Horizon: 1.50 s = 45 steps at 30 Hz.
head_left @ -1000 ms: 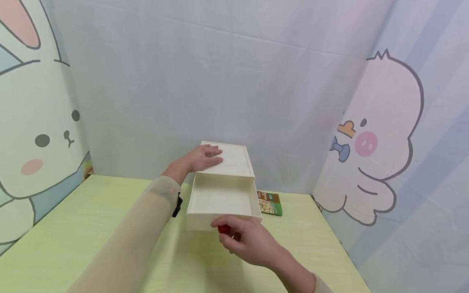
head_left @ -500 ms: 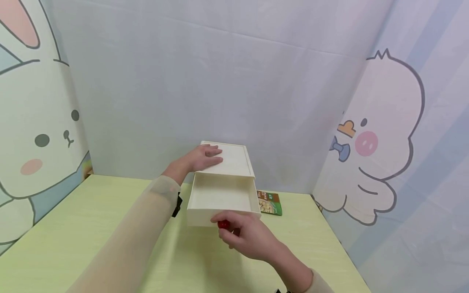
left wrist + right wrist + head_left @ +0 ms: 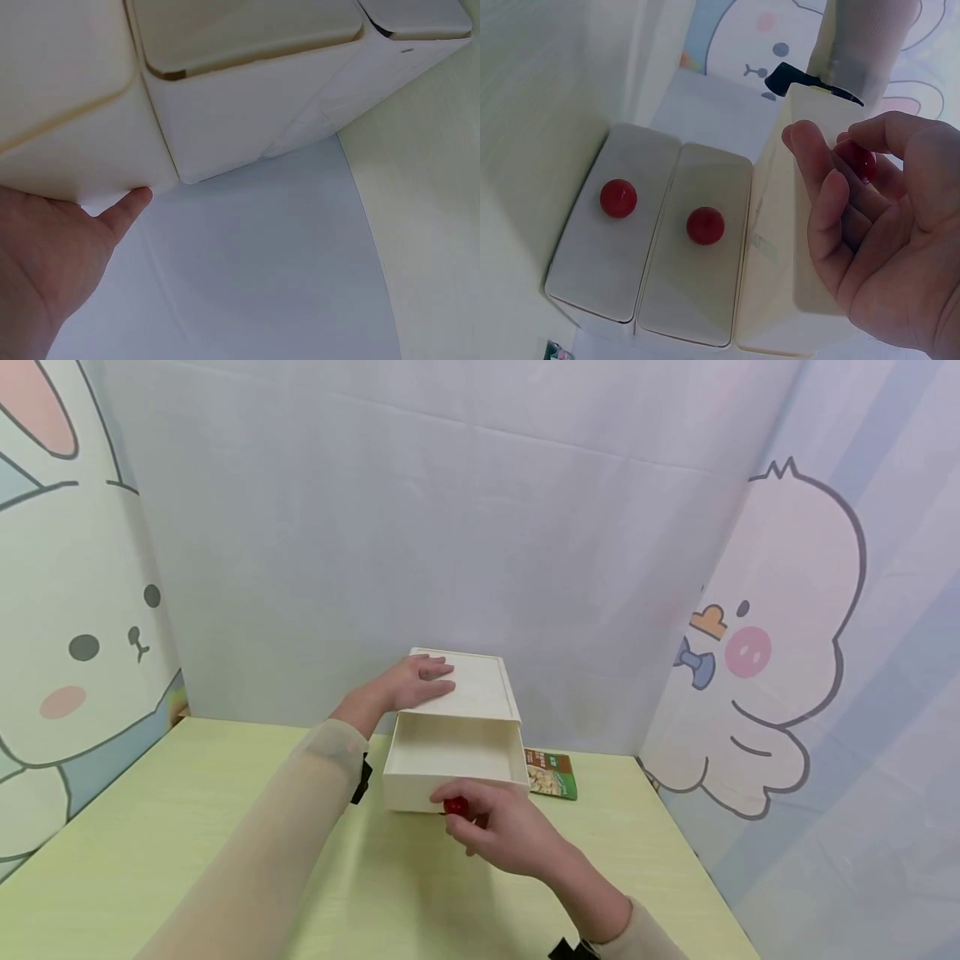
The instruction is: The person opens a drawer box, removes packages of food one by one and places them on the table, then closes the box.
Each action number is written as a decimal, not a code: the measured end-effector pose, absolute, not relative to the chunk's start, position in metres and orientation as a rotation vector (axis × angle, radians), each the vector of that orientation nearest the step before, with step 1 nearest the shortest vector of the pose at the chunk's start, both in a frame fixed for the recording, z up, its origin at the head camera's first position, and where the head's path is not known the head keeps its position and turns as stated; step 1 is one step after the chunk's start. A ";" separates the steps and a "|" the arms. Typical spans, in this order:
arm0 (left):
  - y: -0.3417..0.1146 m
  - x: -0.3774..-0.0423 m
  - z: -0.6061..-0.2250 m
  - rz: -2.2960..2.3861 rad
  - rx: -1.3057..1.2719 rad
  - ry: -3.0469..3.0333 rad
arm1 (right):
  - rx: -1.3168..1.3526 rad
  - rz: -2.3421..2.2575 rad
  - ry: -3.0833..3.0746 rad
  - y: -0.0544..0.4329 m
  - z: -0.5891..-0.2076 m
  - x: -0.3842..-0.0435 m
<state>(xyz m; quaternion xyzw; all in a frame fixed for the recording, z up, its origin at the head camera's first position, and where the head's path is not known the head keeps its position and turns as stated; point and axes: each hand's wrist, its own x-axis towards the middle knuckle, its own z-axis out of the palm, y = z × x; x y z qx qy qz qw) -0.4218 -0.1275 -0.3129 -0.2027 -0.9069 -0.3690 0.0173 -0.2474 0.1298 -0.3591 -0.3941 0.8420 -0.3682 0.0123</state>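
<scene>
A white drawer cabinet stands against the back curtain. Its top drawer is pulled partway out, and the visible part of its inside is bare. My right hand pinches the round red knob on that drawer's front between thumb and fingers; in the right wrist view the knob shows partly behind the fingers. On the cabinet's top, toward its left edge, rests my left hand with fingers extended. Two lower drawers, each with a red knob, are closed in the right wrist view.
A green and brown food packet lies on the pale yellow-green table, just right of the cabinet. Printed curtains enclose the back and sides, the back one close behind the cabinet.
The top drawer has slid a little way inward, and my right hand has moved forward with its knob. My left hand has stayed on the cabinet top.
</scene>
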 end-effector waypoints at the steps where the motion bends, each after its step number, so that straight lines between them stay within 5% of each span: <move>1: -0.127 -0.422 -0.313 -1.148 -0.627 -2.820 | -1.223 -1.149 2.625 0.129 -0.359 -0.248; 45: -0.128 -0.420 -0.311 -1.145 -0.621 -2.833 | -1.119 -1.272 2.636 0.120 -0.364 -0.276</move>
